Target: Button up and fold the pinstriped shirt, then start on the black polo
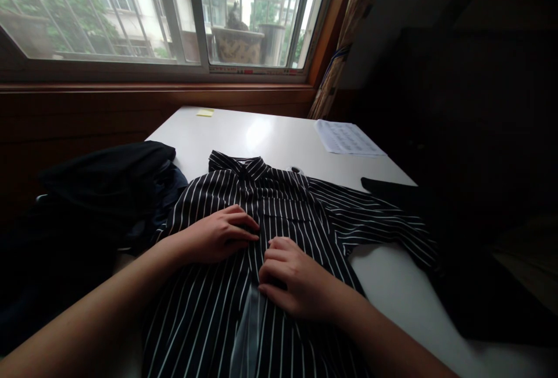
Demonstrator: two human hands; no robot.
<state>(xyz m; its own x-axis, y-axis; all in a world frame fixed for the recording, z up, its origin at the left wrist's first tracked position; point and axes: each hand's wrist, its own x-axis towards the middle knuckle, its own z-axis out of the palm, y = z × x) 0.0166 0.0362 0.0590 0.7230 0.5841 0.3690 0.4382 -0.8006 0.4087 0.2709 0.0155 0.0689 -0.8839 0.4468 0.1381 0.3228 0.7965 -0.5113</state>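
White table (283, 134) on my feed. Striped shirt (283, 218) laid on it, collar toward far edge. Yellow note (204, 113) far left, printed sheets (350, 138) far right. Dark clothes (113, 174) by left edge; can't tell what supports them.

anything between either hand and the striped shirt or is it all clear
Nothing visible stands in the way: the left hand and right hand both appear to be directly on the front of the striped shirt. The dark clothes lie off to the left, clear of both hands.
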